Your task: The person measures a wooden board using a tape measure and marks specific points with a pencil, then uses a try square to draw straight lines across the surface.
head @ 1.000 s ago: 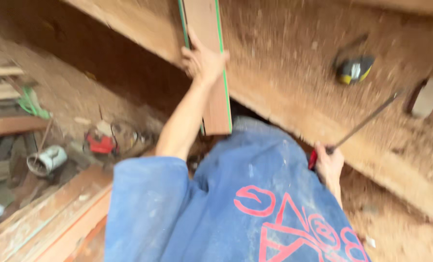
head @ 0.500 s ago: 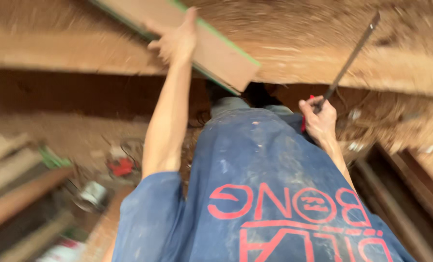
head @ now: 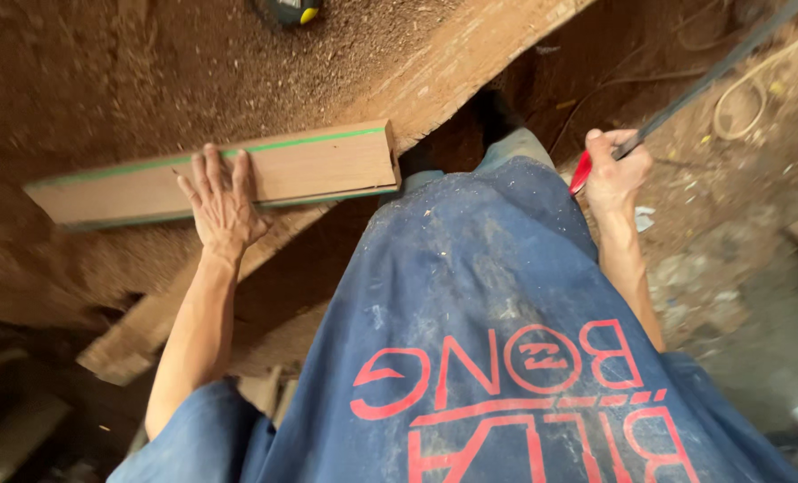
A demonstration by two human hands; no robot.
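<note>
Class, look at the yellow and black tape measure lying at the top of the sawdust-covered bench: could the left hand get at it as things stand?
Probably yes. The left hand lies flat on the green-edged board, and only bare sawdust on the bench lies between it and the tape measure.

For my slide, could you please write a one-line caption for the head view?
Left hand flat on a green-edged wooden board; right hand grips a red-handled metal tool above a sawdust-covered bench.

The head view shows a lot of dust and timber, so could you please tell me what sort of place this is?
Probably a woodworking shop. Sawdust covers the big bench, the left hand presses on a green-edged board, and the right hand holds a red-handled tool.
</note>
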